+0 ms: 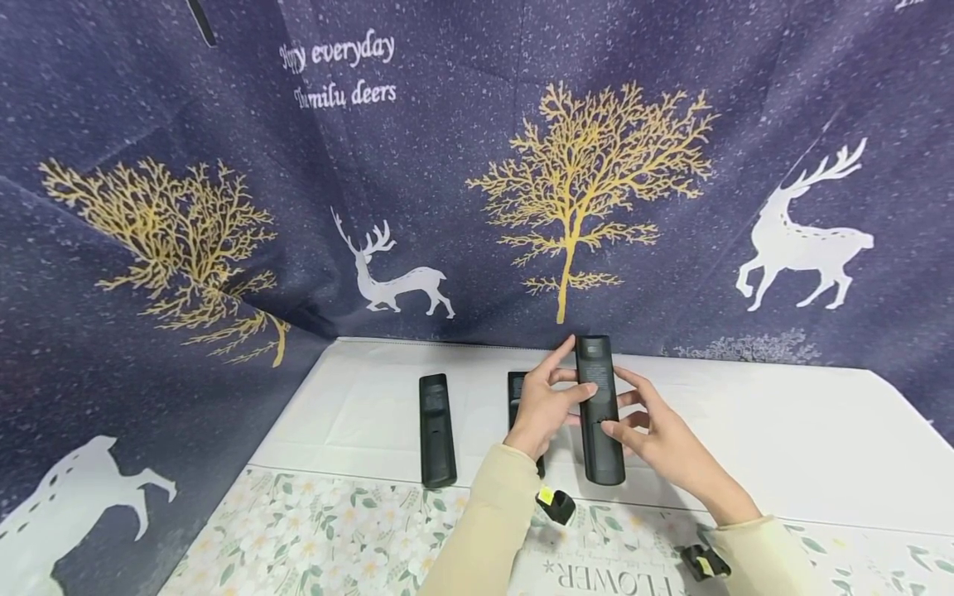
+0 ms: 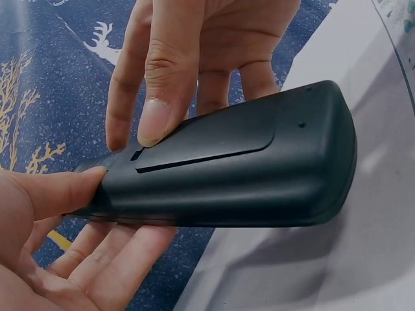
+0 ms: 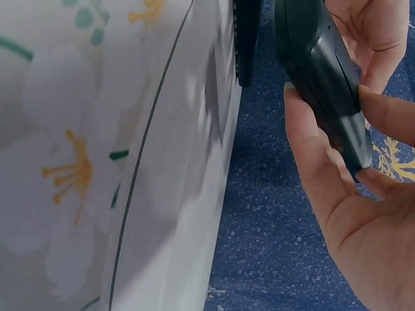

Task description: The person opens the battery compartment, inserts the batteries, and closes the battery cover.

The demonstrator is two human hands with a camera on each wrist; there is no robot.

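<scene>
Both hands hold a black remote control (image 1: 602,455), its back turned up toward the head camera and raised over the table. My left hand (image 1: 542,407) grips its far half, thumb on the back and fingers along the side and underneath. On the near half, my right hand (image 1: 667,439) holds the right side. In the left wrist view, the right thumb (image 2: 157,120) presses at the notched end of the battery cover (image 2: 227,133), which sits in place. The right wrist view shows the remote (image 3: 321,71) edge-on between the fingers.
A second black remote (image 1: 437,430) lies face down on the white table (image 1: 745,422) to the left. Another remote (image 1: 515,387) is partly hidden behind my left hand. Small black pieces with yellow patches show by the left wrist (image 1: 556,507) and right wrist (image 1: 704,563). A dark blue printed cloth (image 1: 462,182) hangs behind.
</scene>
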